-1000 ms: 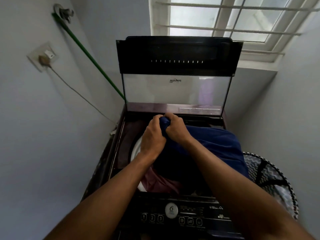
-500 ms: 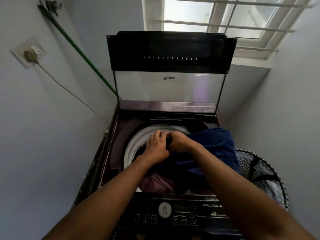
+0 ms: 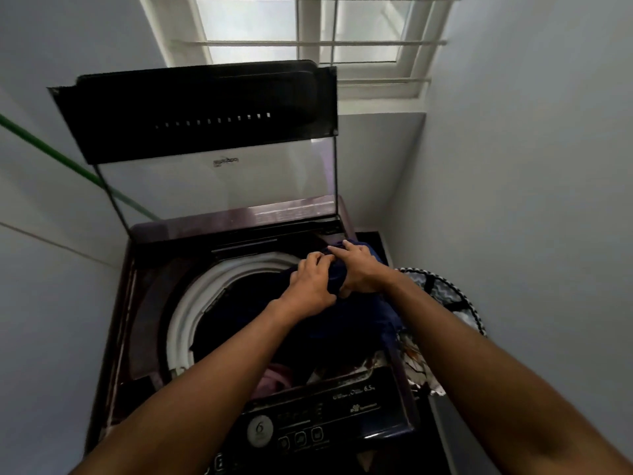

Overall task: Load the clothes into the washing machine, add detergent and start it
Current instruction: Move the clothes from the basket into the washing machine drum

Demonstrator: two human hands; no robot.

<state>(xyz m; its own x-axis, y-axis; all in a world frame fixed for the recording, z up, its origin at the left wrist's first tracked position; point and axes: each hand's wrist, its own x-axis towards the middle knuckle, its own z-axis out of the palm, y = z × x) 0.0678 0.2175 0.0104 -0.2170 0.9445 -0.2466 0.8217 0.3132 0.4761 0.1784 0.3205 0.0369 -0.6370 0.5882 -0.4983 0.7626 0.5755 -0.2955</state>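
Left hand point(image 3: 310, 285) and right hand point(image 3: 359, 269), both grips seemingly clenched on blue garment point(image 3: 356, 323) over washing machine point(image 3: 144, 279) drum.

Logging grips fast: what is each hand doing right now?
Left hand: grips the blue garment.
Right hand: grips the same garment.

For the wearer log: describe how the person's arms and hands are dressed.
Both forearms are bare as far as the frame shows, no sleeves in view. The left hand and right hand wear no gloves; no watch, bracelet or ring is visible.
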